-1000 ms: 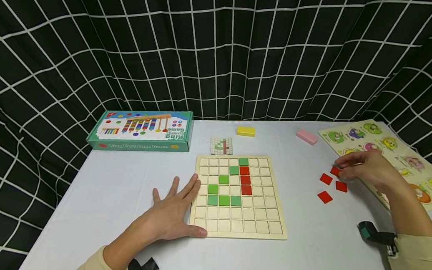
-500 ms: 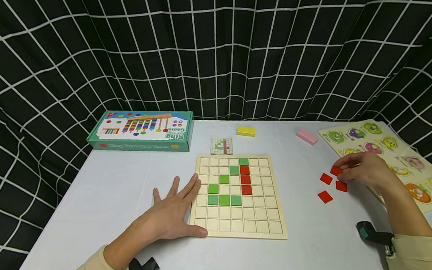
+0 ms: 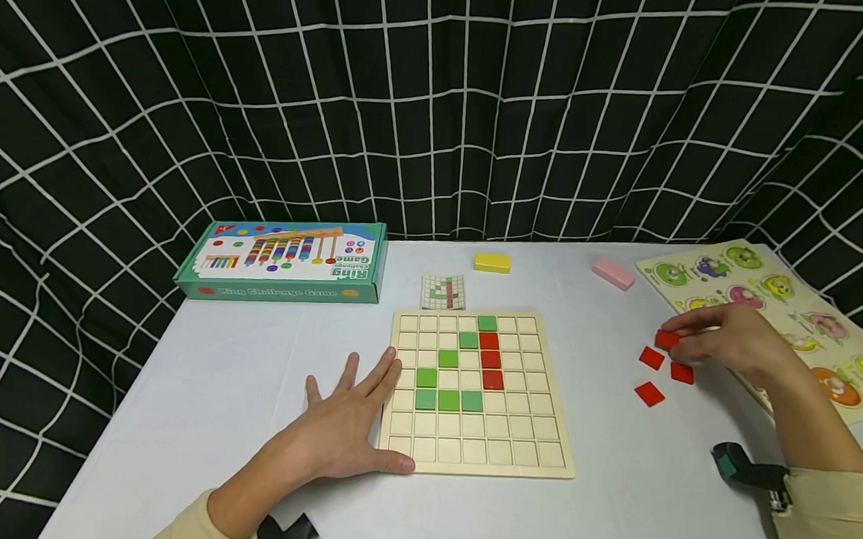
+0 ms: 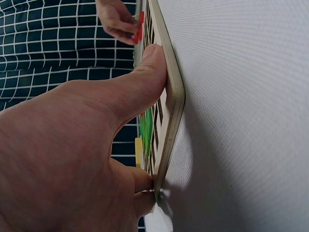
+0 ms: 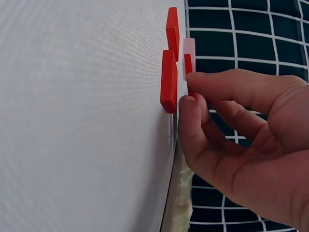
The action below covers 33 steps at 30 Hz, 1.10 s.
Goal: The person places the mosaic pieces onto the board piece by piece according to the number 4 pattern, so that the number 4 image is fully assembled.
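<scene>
My left hand (image 3: 343,432) lies with fingers spread along the left edge of a wooden grid board (image 3: 473,451); its thumb presses the near left corner. On the board, green square tiles (image 3: 448,400) form a stepped line and a row, beside a column of red tiles (image 3: 490,359). At the right, my right hand (image 3: 738,345) pinches a red square tile (image 3: 666,340) between thumb and fingers, just over the white table. Three more red tiles (image 3: 649,393) lie close by. In the right wrist view, the fingertips partly hide the pinched tile (image 5: 188,64).
Behind the board are a small pattern card (image 3: 442,291) and a yellow block (image 3: 492,263). A pink block (image 3: 613,274) is farther right, near a fruit puzzle board (image 3: 796,316). The Ring Challenge Game box (image 3: 282,263) stands back left. A black gridded curtain (image 3: 458,104) surrounds the table.
The right hand has shifted slightly left, and the red tile in its fingers has moved a little left with it. The left hand and the board have stayed in place.
</scene>
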Motion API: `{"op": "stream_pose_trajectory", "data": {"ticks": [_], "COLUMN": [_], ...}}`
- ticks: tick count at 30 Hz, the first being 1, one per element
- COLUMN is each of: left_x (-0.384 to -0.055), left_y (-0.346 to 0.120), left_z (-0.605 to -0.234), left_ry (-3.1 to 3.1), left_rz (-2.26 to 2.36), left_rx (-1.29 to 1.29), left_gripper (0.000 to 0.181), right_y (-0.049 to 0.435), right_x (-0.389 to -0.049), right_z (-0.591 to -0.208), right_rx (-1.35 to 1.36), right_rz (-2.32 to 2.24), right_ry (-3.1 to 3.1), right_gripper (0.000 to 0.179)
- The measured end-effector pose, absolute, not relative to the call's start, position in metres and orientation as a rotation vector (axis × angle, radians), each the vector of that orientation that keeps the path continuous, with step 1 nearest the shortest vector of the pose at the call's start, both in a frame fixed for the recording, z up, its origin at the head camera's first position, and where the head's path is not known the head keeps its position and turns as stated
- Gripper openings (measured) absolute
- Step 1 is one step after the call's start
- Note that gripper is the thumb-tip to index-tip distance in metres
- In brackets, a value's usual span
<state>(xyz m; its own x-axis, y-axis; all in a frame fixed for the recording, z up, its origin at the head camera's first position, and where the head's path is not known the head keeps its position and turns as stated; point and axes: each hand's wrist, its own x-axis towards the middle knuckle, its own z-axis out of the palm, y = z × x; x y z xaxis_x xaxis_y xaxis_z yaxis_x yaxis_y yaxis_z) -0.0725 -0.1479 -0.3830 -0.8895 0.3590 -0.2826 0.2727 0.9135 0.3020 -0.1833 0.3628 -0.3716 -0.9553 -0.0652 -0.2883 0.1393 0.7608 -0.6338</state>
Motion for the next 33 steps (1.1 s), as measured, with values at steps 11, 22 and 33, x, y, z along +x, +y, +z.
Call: {"op": "stream_pose_trajectory", "data": {"ticks": [11, 22, 33], "left_x": [-0.073, -0.073, -0.072], "left_y": [-0.149, -0.149, -0.149], "left_z": [-0.382, -0.383, -0.382], "left_ry": [2.738, 2.732, 2.734], "left_rz": [0.362, 0.343, 0.367], "left_rx": [0.459, 0.465, 0.464], "left_gripper": [0.127, 0.128, 0.127], "right_y": [0.361, 0.333, 0.271], "right_x": [-0.186, -0.182, -0.168], "right_z": [-0.37, -0.365, -0.346], "right_rx": [0.026, 0.004, -0.146], "right_rz": [-1.165, -1.264, -1.305], "right_ry": [2.552, 2.48, 2.447], "right_gripper": [0.054, 0.05, 0.044]}}
